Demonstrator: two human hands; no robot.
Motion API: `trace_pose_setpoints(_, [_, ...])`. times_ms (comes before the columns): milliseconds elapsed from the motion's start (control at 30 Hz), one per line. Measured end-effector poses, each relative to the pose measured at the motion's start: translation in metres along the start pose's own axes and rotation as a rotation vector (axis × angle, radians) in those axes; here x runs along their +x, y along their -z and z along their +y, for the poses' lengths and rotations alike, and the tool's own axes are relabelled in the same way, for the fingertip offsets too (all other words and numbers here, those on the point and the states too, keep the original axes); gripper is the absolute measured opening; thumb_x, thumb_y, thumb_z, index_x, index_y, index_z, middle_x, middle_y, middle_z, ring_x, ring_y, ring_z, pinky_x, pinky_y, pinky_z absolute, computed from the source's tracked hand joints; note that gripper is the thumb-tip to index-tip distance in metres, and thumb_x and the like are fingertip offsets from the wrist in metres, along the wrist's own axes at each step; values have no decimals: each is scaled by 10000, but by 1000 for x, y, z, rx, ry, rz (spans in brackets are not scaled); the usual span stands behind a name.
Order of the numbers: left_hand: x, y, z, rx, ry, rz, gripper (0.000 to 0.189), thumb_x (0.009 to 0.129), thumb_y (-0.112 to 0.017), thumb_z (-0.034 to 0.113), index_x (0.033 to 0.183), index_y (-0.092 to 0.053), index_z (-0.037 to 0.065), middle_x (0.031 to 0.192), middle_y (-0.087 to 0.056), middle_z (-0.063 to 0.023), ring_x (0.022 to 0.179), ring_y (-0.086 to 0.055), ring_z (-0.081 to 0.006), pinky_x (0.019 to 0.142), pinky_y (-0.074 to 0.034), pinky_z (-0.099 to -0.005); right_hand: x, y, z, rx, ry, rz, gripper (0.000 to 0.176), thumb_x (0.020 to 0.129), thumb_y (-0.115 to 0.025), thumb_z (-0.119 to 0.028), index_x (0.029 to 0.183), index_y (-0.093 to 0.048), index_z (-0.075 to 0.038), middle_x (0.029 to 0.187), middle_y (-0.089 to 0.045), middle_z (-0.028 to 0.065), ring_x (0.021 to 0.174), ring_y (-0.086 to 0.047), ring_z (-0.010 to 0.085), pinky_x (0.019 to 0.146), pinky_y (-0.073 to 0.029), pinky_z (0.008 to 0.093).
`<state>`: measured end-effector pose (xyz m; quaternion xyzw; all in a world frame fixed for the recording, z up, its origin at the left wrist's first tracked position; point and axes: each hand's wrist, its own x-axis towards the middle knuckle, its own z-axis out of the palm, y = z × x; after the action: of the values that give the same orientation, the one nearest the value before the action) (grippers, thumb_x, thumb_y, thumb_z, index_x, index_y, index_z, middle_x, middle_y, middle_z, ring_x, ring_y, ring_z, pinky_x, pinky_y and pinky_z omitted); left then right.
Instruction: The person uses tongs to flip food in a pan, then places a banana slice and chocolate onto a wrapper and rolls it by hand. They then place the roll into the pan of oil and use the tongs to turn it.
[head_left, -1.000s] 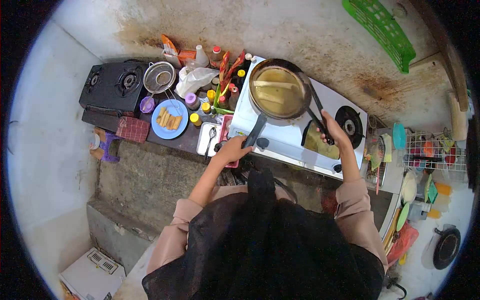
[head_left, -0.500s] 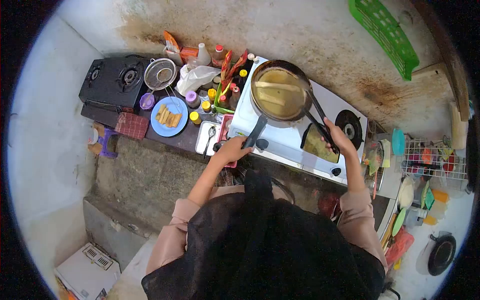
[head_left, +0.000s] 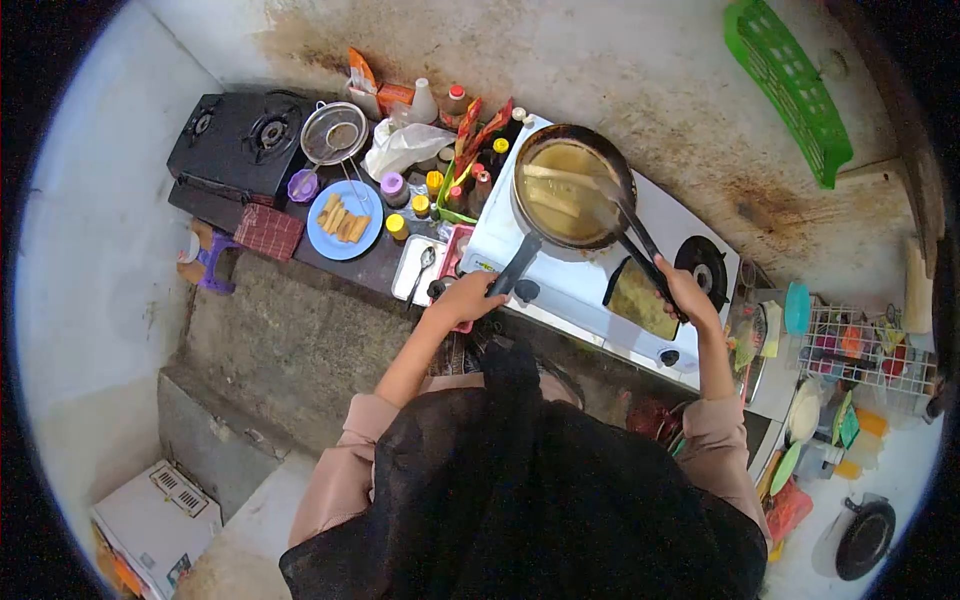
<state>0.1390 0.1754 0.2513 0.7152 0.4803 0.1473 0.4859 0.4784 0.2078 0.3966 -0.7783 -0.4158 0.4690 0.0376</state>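
My left hand [head_left: 470,298] is wrapped round the black handle of a frying pan [head_left: 630,185], which sits on the left burner of a white gas stove [head_left: 580,285]. Two long, pale rolls lie in the pan's yellowish oil: an upper roll [head_left: 565,176] and a lower roll [head_left: 552,204]. My right hand [head_left: 690,298] grips black tongs [head_left: 642,232]. One arm of the tongs reaches over the pan's right rim to the upper roll's right end; the other arm ends near the rim, lower down.
Left of the stove, a blue plate [head_left: 322,243] holds several golden-brown rolls. Behind it are a wire strainer [head_left: 335,133] and a black stove [head_left: 232,140]. A white tray with a spoon [head_left: 424,268] and several bottles stand beside the pan. A wire rack [head_left: 865,345] is at right.
The upper roll has tilted, its right end now lower by the tongs. My right hand with the tongs has shifted slightly down and right; my left hand keeps the handle. The camera view has shifted slightly.
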Motion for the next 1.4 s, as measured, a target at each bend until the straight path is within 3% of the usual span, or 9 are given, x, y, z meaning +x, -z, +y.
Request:
trace_pose_setpoints(133, [2,-7,-7,13,-1,46,384,761,-625,322,950,-584,-11,874,-602,-225,859,-573,-368,748,-439,-413,22,-6,1,-152,90,43,619,806,-448,-597,641,-501,-3,553,-468,64,422,-456,164,379,-340,311])
trace_pose_setpoints(367, [1,-2,0,-1,31,0,384,755,-633,321,934,-581,-15,861,-606,-222,843,-575,-367,735,-440,-415,9,0,-16,-31,166,20,630,818,-438,-589,633,-527,6,493,-429,37,374,-421,137,348,-318,274])
trace_pose_setpoints(567, [0,-6,-2,13,31,27,388,759,-624,336,935,-584,-7,851,-608,-220,829,-577,-370,730,-442,-419,25,5,7,-116,97,52,645,804,-442,-609,628,-518,7,495,-438,43,374,-422,139,348,-321,289])
trace_pose_setpoints(767, [1,-10,-8,62,28,42,349,788,-604,311,954,-571,7,858,-589,-215,837,-564,-365,742,-432,-409,23,-7,-21,2,121,57,665,786,-444,-637,597,-502,-2,482,-448,53,354,-405,143,341,-318,300])
trace_pose_setpoints(967, [1,-9,-8,38,26,29,360,791,-598,312,993,-567,15,873,-589,-214,846,-561,-369,752,-430,-412,19,9,15,-36,87,48,668,783,-446,-644,575,-503,-11,453,-445,60,337,-409,146,336,-315,297])
trace_pose_setpoints(1133, [0,-11,-9,51,-8,80,389,765,-628,323,983,-582,3,855,-607,-218,835,-580,-364,735,-442,-407,30,-2,-5,-43,115,12,669,785,-451,-637,592,-509,1,499,-474,71,352,-410,138,342,-316,294])
trace_pose_setpoints(1167, [1,-11,-8,56,-14,90,399,756,-637,326,978,-587,-1,848,-613,-218,830,-586,-363,729,-446,-406,25,-7,-13,55,183,53,662,791,-448,-628,607,-515,4,526,-486,68,364,-408,134,357,-319,290])
trace_pose_setpoints(1300, [0,-8,-6,22,-4,57,403,759,-634,337,987,-587,8,846,-615,-213,830,-588,-361,722,-450,-407,-2,13,-17,72,140,60,651,798,-445,-614,594,-504,1,508,-467,52,382,-420,126,355,-312,278])
trace_pose_setpoints(1400, [2,-8,-5,31,20,38,422,763,-624,364,1001,-587,18,854,-616,-210,836,-590,-357,723,-453,-411,-19,19,-11,-47,103,78,658,794,-448,-620,576,-487,-1,491,-455,56,378,-421,129,352,-314,281])
